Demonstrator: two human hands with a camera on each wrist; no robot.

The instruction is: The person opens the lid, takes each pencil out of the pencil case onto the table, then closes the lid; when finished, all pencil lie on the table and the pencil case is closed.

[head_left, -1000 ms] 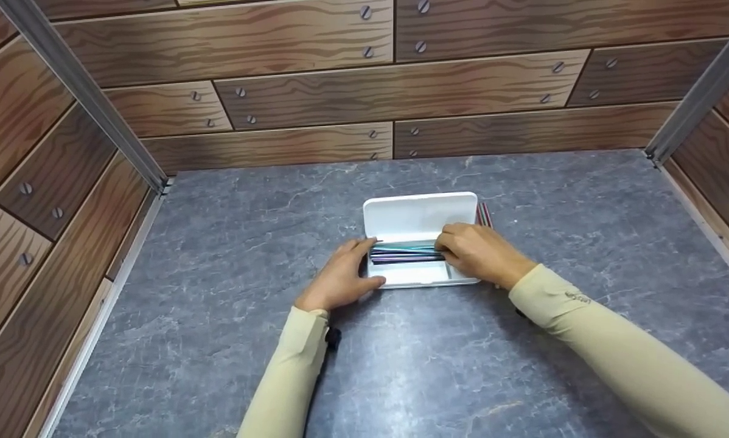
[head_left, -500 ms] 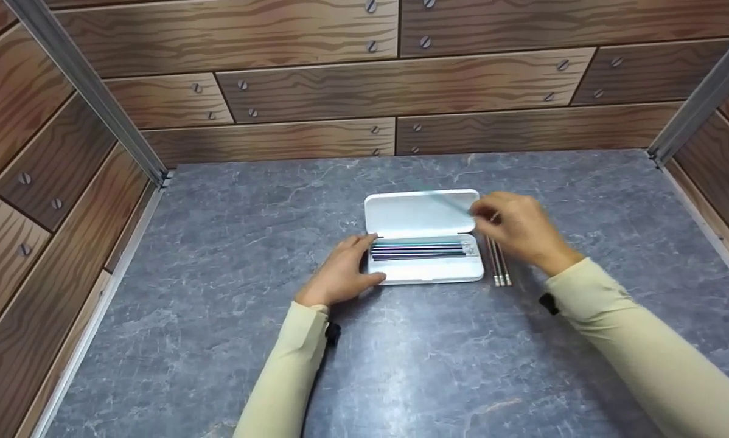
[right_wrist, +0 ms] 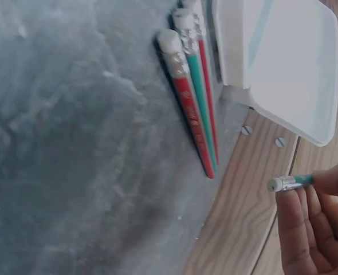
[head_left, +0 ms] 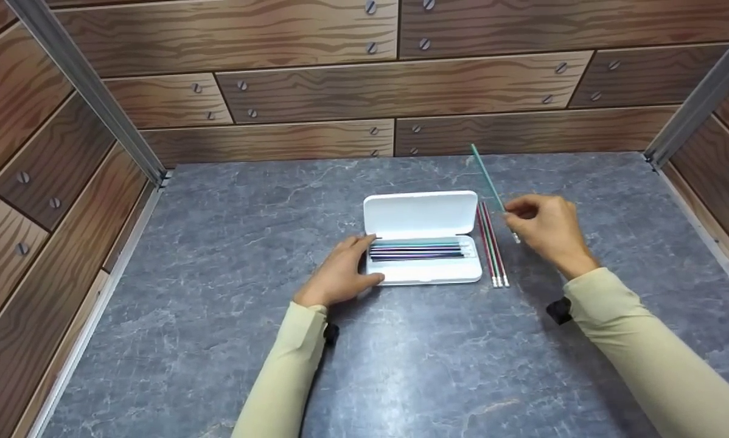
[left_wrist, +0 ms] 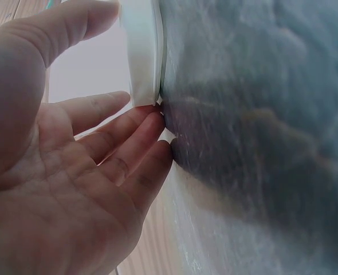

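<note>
A white pencil case [head_left: 425,274] lies with its lid raised, dark and teal pencils [head_left: 416,251] in its back part. My left hand [head_left: 339,275] holds the case's left end, thumb at the front corner and index finger at the back one. In the left wrist view the other fingers [left_wrist: 137,163] lie loosely extended beside the end wall. My right hand [head_left: 550,234], right of the case, pinches a green pencil [head_left: 488,177] near its white eraser, its other end pointing up and away. That eraser end [right_wrist: 283,183] shows past the fingertips in the right wrist view.
Two red pencils and a green one [head_left: 493,255] lie side by side along the case's right end, erasers toward me. The grey marbled table [head_left: 249,243] is bounded by wood-patterned walls [head_left: 303,97] at the back and both sides.
My right hand has drawn the green pencil out of the case and carried it right, past the three pencils on the table. The left hand has stayed at the case.
</note>
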